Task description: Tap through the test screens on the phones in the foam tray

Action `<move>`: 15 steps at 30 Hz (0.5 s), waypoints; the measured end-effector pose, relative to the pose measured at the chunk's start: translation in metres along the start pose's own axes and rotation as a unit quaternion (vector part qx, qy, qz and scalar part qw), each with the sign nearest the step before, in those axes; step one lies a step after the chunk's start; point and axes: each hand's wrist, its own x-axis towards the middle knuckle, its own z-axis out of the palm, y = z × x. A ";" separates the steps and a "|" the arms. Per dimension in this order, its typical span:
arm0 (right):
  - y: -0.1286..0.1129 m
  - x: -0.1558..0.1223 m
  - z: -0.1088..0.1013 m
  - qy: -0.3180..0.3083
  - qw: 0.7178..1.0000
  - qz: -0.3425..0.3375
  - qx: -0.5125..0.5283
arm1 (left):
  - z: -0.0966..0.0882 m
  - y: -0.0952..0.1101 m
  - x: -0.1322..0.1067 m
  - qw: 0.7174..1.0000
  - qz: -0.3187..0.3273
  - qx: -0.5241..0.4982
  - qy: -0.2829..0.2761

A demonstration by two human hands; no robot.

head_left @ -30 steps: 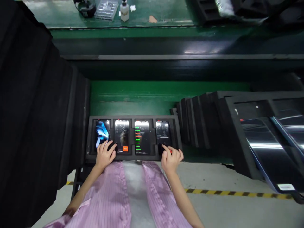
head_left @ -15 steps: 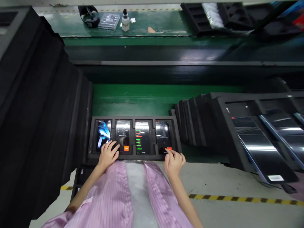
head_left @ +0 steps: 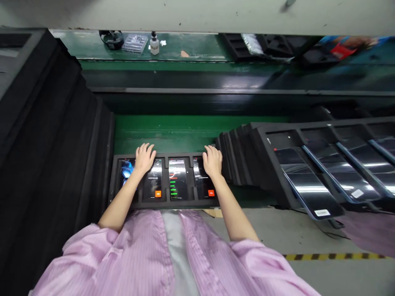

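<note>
In front of my body lies a black foam tray [head_left: 185, 204] with several smartphones in its slots. The leftmost phone [head_left: 126, 170] shows a blue picture and is partly covered by my left arm. Beside it, a phone [head_left: 153, 181] has a dark screen with an orange button. A third phone [head_left: 177, 181] displays green and red text lines. The rightmost phone [head_left: 202, 181], also with an orange button, is partly behind my right hand. My left hand [head_left: 144, 158] rests over the tray's far rim, fingers spread. At the far right corner, my right hand [head_left: 212, 161] lies with fingers stretched forward.
Tall stacks of black foam trays stand at left [head_left: 55, 135] and right [head_left: 243, 152]. The right stack's top tray holds several phones [head_left: 305, 181]. Beyond the green bench [head_left: 160, 127], a shelf carries a small bottle [head_left: 154, 44] and a clear plastic box [head_left: 135, 43].
Both hands have moved from the tray's near side to its far rim. My right finger has left the rightmost phone's orange button. The camera view has shifted.
</note>
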 end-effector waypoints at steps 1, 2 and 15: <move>-0.004 0.013 0.004 -0.030 0.999 0.000 -0.015 | 0.003 0.005 0.010 1.000 -0.009 0.013 -0.017; -0.007 0.022 0.008 -0.058 0.998 -0.008 -0.025 | 0.006 0.008 0.016 0.999 -0.013 0.021 -0.029; -0.018 0.035 0.020 -0.122 0.989 -0.008 -0.078 | 0.009 0.018 0.028 0.989 -0.070 0.076 -0.104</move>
